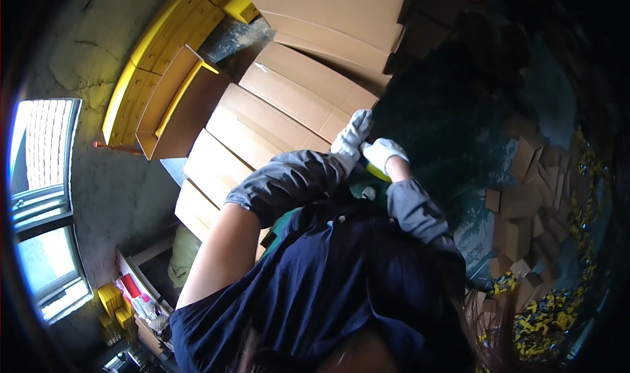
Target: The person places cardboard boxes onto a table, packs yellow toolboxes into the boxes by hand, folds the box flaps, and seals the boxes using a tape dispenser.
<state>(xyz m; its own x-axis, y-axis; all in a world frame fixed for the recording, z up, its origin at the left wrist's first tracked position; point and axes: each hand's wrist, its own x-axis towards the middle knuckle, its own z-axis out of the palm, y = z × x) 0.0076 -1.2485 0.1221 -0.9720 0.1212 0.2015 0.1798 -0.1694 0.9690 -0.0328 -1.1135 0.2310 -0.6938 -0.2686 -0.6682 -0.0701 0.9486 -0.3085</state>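
Observation:
My left hand (352, 135), in a white glove, lies at the right end of the closed cardboard boxes (289, 97). Its fingers stretch out along the box edge, and I see nothing held in them. Close against it on the right is my right hand (384, 153), also gloved in white, with its fingers curled. What those fingers hold, if anything, is hidden. Just below the right hand a curved yellow thing (377, 171) shows in part; its kind I cannot make out. Grey sleeve covers reach up both forearms.
Taller cardboard boxes (335, 8) stand beyond the row. At the left are yellow boxes (154, 58) and an open carton (172, 104) near a window (49, 202). On the right, small cardboard pieces (525, 209) and yellow-and-black scraps (548, 320) are piled on the dark green floor (440, 123).

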